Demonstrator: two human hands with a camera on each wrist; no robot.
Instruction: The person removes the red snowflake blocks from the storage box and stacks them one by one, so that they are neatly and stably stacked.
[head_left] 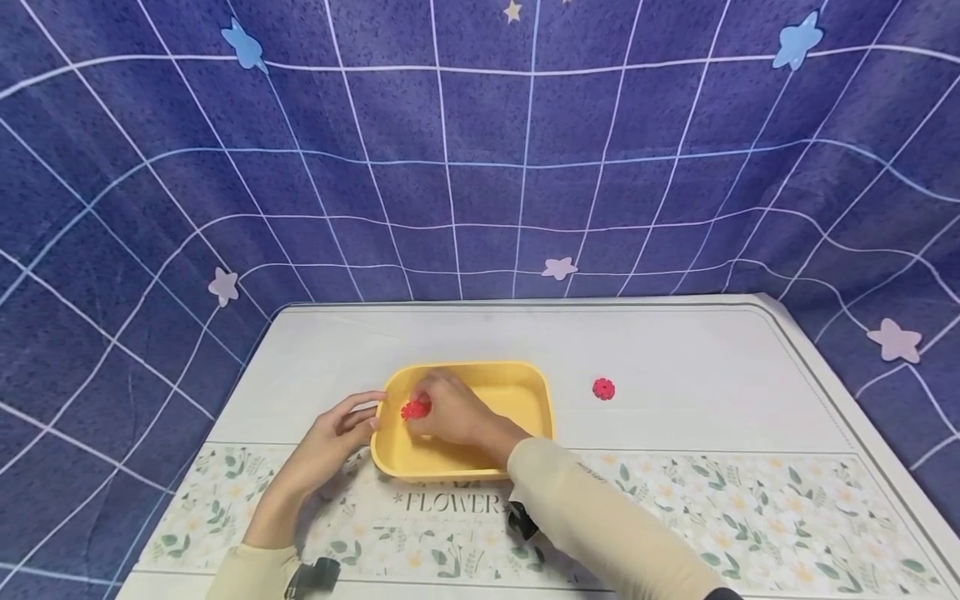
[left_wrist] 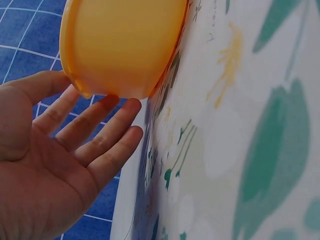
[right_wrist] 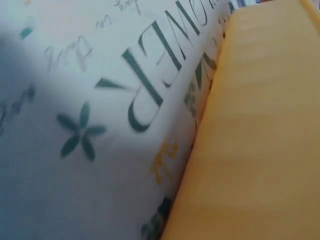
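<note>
A yellow plastic basin (head_left: pixel 525 408) sits on the table, shallow and with rounded corners. My right hand (head_left: pixel 450 408) reaches down into it and pinches a red scalloped piece (head_left: pixel 415 410) near its left end; the hand hides part of that piece. At the basin's left end is my left hand (head_left: pixel 337 442), its fingertips against the rim and outer wall. Seen from the left wrist, that hand's fingers (left_wrist: pixel 107 137) are spread and relaxed beside the orange-lit basin (left_wrist: pixel 122 47). The right wrist view shows only the basin's side (right_wrist: pixel 260 125) and the cloth, no hand.
A red flower-shaped piece (head_left: pixel 603 389) lies on the white table (head_left: pixel 690 367) to the right of the basin. A floral cloth strip (head_left: pixel 750 500) with lettering runs along the near side. Blue grid-patterned curtain (head_left: pixel 487 192) hangs behind and at both sides.
</note>
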